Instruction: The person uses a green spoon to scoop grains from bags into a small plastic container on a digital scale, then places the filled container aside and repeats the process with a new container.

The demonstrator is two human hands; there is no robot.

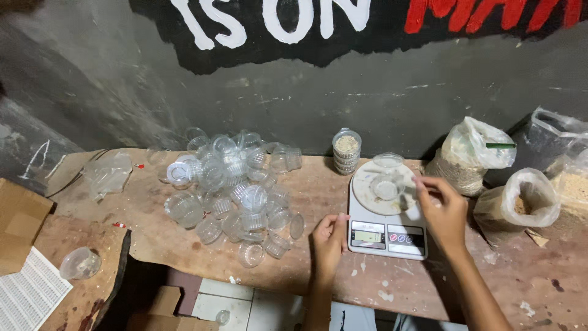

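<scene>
Makeshift packing workshop: rough wooden bench (184, 239), digital scale (387, 228), plastic cups (236, 184), grain bags (471, 156).
</scene>
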